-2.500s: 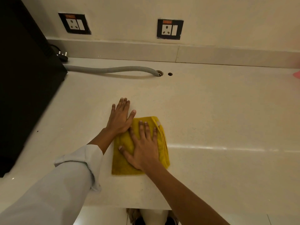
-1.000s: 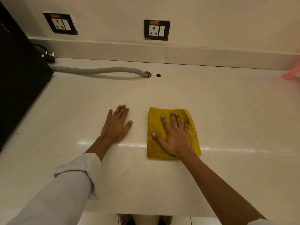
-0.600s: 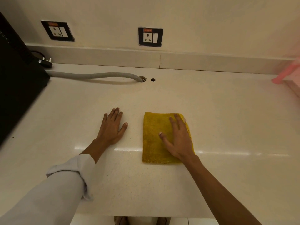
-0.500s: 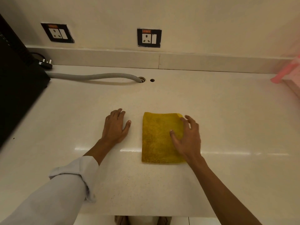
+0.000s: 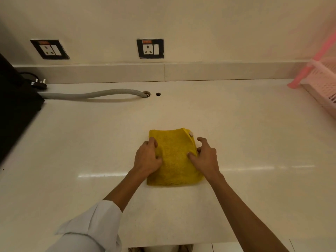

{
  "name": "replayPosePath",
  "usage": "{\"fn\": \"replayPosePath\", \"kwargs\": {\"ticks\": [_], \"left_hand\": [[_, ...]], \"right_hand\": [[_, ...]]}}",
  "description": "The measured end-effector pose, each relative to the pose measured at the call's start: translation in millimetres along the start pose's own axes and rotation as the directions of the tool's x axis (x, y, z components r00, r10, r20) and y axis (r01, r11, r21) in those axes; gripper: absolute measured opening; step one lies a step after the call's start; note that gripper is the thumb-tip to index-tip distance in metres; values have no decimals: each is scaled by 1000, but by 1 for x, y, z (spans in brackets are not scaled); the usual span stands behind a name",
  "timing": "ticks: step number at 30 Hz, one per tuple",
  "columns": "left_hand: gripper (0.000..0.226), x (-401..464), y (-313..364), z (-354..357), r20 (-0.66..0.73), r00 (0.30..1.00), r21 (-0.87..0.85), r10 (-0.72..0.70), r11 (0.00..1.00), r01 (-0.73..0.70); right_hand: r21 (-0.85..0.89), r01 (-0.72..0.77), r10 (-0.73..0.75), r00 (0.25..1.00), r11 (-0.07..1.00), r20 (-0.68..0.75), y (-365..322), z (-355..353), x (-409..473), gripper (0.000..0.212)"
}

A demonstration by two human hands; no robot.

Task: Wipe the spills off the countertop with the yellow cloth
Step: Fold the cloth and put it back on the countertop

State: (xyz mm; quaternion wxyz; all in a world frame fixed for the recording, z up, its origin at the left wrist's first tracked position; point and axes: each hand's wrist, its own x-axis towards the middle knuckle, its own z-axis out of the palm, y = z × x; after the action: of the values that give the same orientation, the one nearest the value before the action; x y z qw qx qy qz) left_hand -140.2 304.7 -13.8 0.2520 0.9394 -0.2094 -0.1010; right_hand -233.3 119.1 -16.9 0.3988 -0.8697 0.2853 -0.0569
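A folded yellow cloth (image 5: pixel 174 157) lies flat on the pale countertop (image 5: pixel 91 142), near its middle. My left hand (image 5: pixel 147 157) grips the cloth's left edge, fingers curled over it. On the right edge, my right hand (image 5: pixel 205 155) pinches the cloth with thumb and fingers. A small white tag shows at the cloth's far right corner. I cannot make out any spill on the surface.
A black appliance (image 5: pixel 16 110) fills the left side, with a grey corrugated hose (image 5: pixel 91 94) running into a hole in the counter. A pink basket (image 5: pixel 323 84) stands at the far right. Two wall sockets (image 5: pixel 150 49) sit above the backsplash.
My left hand has left the bare counter and moved right onto the cloth's left edge. My right hand has slid off the top and taken the right edge.
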Motion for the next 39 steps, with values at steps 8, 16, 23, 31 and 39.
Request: {"fn": "replayPosePath", "kwargs": {"ticks": [8, 16, 23, 31, 39], "left_hand": [[34, 25, 23, -6, -19, 1000, -203, 20, 979, -23], [29, 77, 83, -9, -124, 992, -304, 36, 950, -73], [36, 137, 150, 6, -122, 990, -366, 73, 924, -113], [46, 224, 203, 37, -92, 989, -374, 115, 917, -141], [58, 304, 213, 66, 28, 997, -349, 70, 935, -55]], "right_hand": [[164, 7, 0, 999, 987, -49, 8, -18, 15, 61], [368, -36, 74, 993, 929, -89, 21, -81, 58, 64], [330, -93, 98, 995, 939, 3, 42, -156, 133, 41], [283, -75, 105, 990, 956, -93, 57, -205, 233, 38], [192, -111, 147, 972, 975, -185, 69, -199, 318, 49]]}}
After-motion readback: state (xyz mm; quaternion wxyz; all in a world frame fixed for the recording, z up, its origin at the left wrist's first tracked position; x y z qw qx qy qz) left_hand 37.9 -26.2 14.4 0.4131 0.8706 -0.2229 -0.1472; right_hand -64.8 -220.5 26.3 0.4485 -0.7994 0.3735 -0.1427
